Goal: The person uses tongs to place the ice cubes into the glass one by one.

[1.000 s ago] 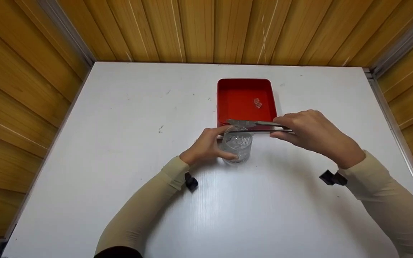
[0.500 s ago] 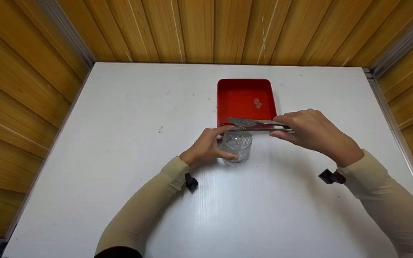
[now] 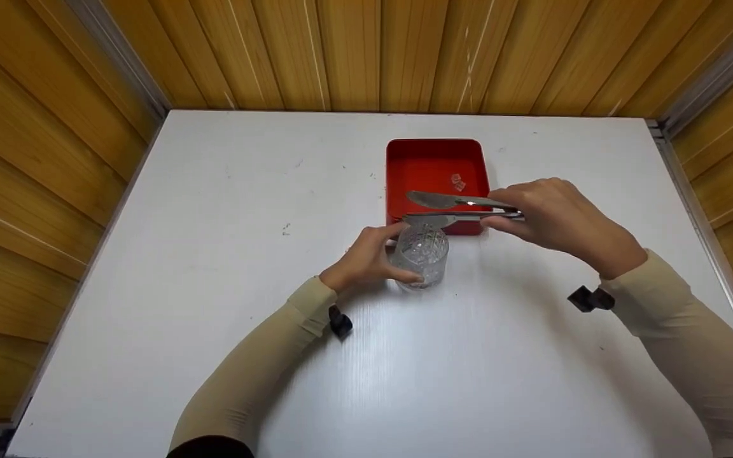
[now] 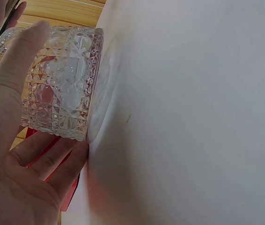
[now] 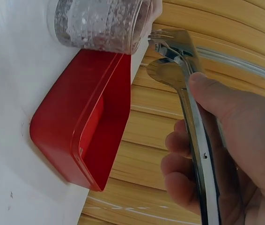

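Observation:
A clear cut-glass tumbler (image 3: 427,257) stands on the white table, with clear pieces showing inside it in the left wrist view. My left hand (image 3: 366,257) holds it from the left, thumb on the near side and fingers round the far side. My right hand (image 3: 554,219) grips metal serving tongs (image 5: 195,136) by their handles. One tong end is fork-like and the other spoon-like. Their two ends stand apart, with nothing visible between them, one overlapping the tumbler's rim and the other over the red box in the head view.
Just behind the tumbler sits an open red box (image 3: 412,175), close to it. Two small clear cubes (image 3: 457,182) lie in its right half. The white table (image 3: 214,210) has wood-panelled walls (image 3: 354,57) at the back and both sides.
The tong ends have spread apart and shifted slightly towards the red box, away from the tumbler's mouth. My right hand rose a little in view; the left hand and tumbler stay put.

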`<state>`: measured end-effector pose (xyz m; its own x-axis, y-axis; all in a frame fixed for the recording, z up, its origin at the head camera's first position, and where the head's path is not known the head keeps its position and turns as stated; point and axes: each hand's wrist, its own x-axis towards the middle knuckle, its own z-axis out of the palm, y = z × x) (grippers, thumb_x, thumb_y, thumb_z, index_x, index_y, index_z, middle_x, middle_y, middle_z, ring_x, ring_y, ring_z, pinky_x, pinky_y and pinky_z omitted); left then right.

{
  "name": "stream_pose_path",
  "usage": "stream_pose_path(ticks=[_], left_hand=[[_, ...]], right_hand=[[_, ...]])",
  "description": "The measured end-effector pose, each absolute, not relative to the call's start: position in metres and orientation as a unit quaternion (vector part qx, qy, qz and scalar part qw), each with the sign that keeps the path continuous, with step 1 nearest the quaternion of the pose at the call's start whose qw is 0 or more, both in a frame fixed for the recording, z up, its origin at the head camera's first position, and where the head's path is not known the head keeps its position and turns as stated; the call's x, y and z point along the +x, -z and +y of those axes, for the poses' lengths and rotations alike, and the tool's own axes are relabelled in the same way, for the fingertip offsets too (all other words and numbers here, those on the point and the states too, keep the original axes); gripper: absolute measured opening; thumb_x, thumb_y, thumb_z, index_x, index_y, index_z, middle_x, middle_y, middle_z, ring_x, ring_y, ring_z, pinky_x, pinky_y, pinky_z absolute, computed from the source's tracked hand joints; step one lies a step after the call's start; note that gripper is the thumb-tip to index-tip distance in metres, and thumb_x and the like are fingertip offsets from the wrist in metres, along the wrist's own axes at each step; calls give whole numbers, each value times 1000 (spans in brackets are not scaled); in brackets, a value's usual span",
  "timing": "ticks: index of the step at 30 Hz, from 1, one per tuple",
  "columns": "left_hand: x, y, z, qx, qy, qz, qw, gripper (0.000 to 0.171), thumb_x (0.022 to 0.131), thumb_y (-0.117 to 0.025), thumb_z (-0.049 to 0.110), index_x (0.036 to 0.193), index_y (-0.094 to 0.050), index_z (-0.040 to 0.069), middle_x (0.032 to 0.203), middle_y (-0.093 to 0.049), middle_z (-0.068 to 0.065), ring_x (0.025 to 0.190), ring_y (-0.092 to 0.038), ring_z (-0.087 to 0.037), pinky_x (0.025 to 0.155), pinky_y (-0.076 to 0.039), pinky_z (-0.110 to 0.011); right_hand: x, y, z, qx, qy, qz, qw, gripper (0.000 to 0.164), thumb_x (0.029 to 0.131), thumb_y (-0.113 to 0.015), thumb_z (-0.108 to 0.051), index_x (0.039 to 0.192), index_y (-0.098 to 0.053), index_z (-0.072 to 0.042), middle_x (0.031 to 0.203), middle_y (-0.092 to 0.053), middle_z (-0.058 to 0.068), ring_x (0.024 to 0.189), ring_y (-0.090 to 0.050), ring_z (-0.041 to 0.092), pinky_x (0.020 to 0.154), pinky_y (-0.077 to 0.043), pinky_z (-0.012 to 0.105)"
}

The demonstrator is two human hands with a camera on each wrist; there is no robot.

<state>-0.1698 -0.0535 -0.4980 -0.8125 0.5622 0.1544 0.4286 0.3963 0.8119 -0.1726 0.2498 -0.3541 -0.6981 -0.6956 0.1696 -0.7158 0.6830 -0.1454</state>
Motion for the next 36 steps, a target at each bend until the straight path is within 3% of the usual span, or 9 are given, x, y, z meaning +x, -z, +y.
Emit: stream_pose_path(ticks=[8,15,22,29,36], left_hand=[[-169,496,-54,305,-465,828,72,87,69,-97,32,144,-58,11,130,-69,-1,117,-64,-11,98,-53,-22],[-168,496,-54,301,-465,829,76,88,69,-97,30,145,-58,10,130,-69,-2,117,-64,-13,98,-53,-23],[-169,496,-53,301,-468,828,73,89,69,-98,30,145,-58,9,131,-68,-3,117,-64,-14,98,-53,-24],[-168,496,-52,301,-474,824,77,87,68,-98,29,144,-59,10,129,-69,-2,117,-64,-14,98,-53,-24],[-169,495,-51,298,-463,832,69,89,67,-98,29,144,-58,9,128,-70,-3,116,-65,-15,97,-53,-23]], right_hand=[[-197,350,249,378,-94,-920,42,19,91,-81,-24,97,-75,-7,70,-66,-2,55,-49,13,49,-40,29],[-219,349,246,367,-99,-925,24,16,93,-79,-22,92,-74,-7,67,-63,-1,56,-49,15,52,-40,30],[-239,349,244,370,-97,-924,27,22,94,-77,-24,101,-78,-3,72,-69,5,57,-52,18,53,-42,32],[-253,348,246,334,-83,-939,-8,29,96,-74,-28,106,-78,-2,83,-75,11,63,-59,23,58,-50,34],[-266,348,249,308,-50,-949,-41,31,97,-73,-27,110,-77,1,88,-76,13,68,-61,25,60,-49,36]])
